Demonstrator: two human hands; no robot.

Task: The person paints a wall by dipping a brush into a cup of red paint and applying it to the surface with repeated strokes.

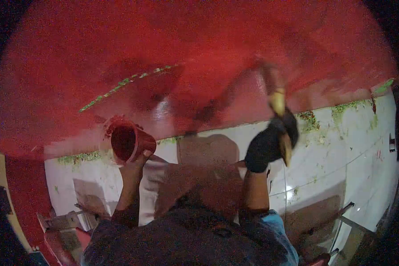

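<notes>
My left hand (137, 162) is wrapped round a plastic cup (145, 142), its mouth tilted towards the wall. Dark red paint (123, 142) shows inside, and red smears cover part of the rim. A black glove covers my right hand (270, 142), whose fingers are closed on a paintbrush (277, 102). The brush has a yellowish ferrule and handle; its bristles touch or nearly touch the red wall (208, 35), and motion blurs them. A broken green strip (126, 83) crosses the red surface to the left of the brush.
Below the red part run white tiles (328, 142), with green and red spots along the upper edge. Metal frame parts (350, 217) stand at lower right, and more (71, 219) at lower left. Shadows fall across the wall.
</notes>
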